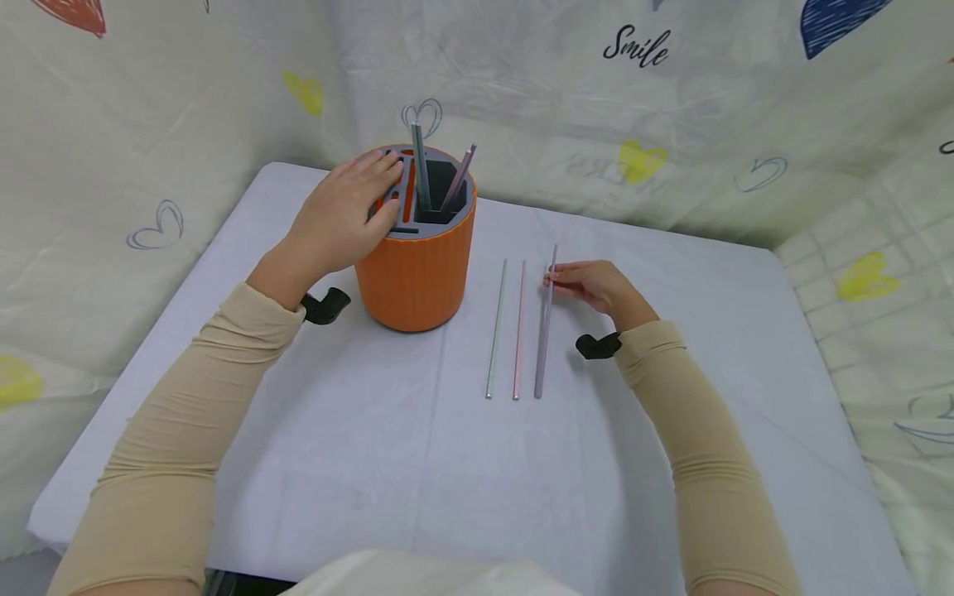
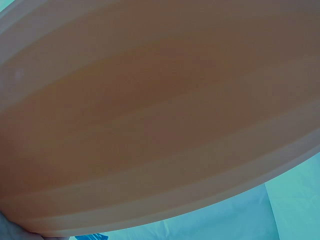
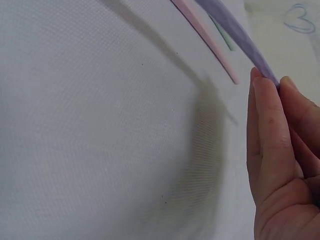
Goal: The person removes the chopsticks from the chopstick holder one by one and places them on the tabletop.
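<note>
An orange ribbed pen holder [image 1: 413,285] with a grey compartment top stands at the back left of the table. My left hand [image 1: 346,207] rests on its left rim, fingers laid over the top; in the left wrist view the holder's wall [image 2: 160,110] fills most of the picture. With thumb and fingertips my right hand [image 1: 592,285] pinches a thin purple straw-like stick [image 1: 545,339] near its far end, which is raised off the cloth, its shadow apart from it. Left of it lie a pink stick [image 1: 518,339] and a green stick [image 1: 495,339], roughly parallel.
Greenish sticks [image 1: 421,170] and purple sticks [image 1: 458,178] stand in the holder's large dark compartment, leaning apart. White cloth [image 1: 417,463] covers the table. A printed curtain [image 1: 522,108] hangs close behind and at both sides.
</note>
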Motion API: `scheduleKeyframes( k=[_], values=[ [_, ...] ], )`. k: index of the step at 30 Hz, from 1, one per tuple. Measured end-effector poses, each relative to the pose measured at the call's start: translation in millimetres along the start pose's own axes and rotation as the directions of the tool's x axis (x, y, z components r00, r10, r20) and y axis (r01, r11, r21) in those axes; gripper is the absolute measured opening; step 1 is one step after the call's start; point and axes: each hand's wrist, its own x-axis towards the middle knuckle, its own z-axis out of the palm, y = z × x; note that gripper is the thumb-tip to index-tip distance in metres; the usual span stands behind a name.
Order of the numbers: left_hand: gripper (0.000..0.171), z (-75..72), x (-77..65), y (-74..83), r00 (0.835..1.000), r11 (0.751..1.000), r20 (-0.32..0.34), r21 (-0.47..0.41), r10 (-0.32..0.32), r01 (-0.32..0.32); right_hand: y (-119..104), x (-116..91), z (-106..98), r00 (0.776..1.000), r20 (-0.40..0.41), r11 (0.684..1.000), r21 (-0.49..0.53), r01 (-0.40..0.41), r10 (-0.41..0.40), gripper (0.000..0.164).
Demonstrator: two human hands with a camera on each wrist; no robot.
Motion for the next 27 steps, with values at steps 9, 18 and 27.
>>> scheduleKeyframes(
  k=[9,18,27],
  values=[
    [0.057,0.3,0.2,-0.1,1.0,1.0,-0.002,-0.001,0.001,-0.001,5,6,4,0.995,-0.085,0.998,-0.025,-0.056,0.054,0.029],
    [0.057,1.8,0.6,-0.6,1.0,1.0,-0.008,-0.005,0.003,-0.003,4,4,11,0.987,-0.14,0.996,-0.031,-0.087,0.082,0.041],
    [0.057,3.1,0.9,-1.6,1.0,1.0,-0.009,-0.003,-0.001,0.001,7,2,14,0.987,-0.147,0.996,-0.059,-0.072,0.063,0.04]
  ],
)
